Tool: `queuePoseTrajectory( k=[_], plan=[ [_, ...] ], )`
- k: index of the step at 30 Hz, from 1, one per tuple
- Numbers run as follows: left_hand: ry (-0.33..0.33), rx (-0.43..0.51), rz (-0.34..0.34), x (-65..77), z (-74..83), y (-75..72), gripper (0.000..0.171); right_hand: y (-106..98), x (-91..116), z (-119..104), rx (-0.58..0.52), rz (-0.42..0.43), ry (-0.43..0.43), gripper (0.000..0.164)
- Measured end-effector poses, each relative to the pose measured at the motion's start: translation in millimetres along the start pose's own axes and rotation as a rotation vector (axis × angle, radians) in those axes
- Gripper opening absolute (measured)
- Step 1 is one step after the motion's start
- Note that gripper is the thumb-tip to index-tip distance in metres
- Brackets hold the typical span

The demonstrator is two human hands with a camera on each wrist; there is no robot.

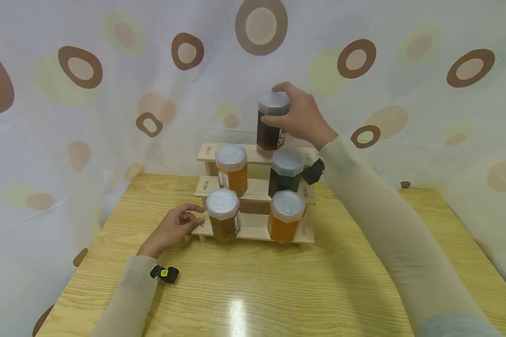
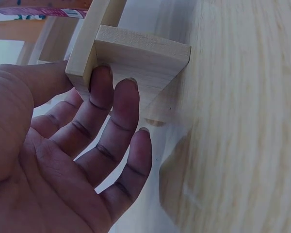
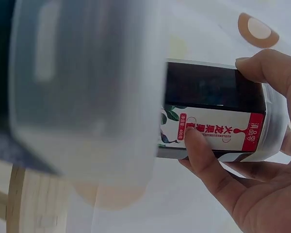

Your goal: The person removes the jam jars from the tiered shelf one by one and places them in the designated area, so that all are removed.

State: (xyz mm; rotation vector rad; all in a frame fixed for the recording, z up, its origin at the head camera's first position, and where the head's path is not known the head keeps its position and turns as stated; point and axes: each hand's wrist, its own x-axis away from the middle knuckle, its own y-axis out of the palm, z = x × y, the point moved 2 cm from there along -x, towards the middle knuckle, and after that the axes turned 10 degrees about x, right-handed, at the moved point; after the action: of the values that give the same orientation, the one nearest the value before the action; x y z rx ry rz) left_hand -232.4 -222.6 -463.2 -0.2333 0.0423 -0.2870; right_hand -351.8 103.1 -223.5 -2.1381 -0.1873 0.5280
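Note:
My right hand grips a dark jam jar with a translucent white lid, its fingers and thumb around the upper part. The jar is upright at the top step of a three-tier wooden rack; whether its base touches the board I cannot tell. A white label with red print and green leaves shows in the right wrist view. At the lowest step's left end, my left hand pinches the board edge, thumb on one face and a finger on the other. Its remaining fingers curl loosely by the rack's leg.
On the middle step stand an amber jar at left and a dark jar at right. The lowest step bears a brownish jar and an orange jar. Behind the wooden table hangs a patterned cloth.

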Motion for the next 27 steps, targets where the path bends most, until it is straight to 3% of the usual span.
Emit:
queuePoseTrajectory(
  k=[17, 27],
  plan=[
    [0.012, 0.006, -0.004, 0.7, 0.5, -1.4, 0.034, -31.5, 24.8, 41.9, 0.069, 0.067, 0.033, 0.072],
    [-0.001, 0.0, -0.003, -1.7, 0.2, -0.8, 0.034, -55.2, 44.6, 72.5, 0.036, 0.077, 0.14, 0.076]
  ],
)
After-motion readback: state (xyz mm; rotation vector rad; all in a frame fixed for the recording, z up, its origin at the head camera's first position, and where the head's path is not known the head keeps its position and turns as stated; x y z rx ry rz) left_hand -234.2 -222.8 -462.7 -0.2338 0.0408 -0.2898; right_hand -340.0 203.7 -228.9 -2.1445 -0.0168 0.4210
